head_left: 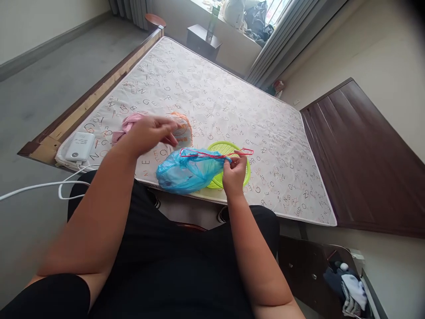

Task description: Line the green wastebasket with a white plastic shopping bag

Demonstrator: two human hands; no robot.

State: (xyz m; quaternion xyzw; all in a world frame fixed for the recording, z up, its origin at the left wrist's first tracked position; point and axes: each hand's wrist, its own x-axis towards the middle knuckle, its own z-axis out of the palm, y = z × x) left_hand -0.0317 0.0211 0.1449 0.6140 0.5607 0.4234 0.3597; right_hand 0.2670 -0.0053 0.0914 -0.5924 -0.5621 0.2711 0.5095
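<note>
Your right grip (234, 170) pinches the gathered neck of a thin, crinkled blue plastic bag (189, 175) with a narrow red string (217, 156) across it; your left grip (154, 133) is released, its fingers loosely spread above. The bag, rounded and half see-through, lies at the near edge of the mattress (212, 95), partly over a round lime-green mesh basket (224, 147). Beside these are a soft, crumpled pink cloth (131, 122) and a smooth white box (80, 145). The mattress fabric is pale, printed with scattered letters. Around it stand a dark brown headboard (365, 168) and grey curtains (285, 42).
</note>
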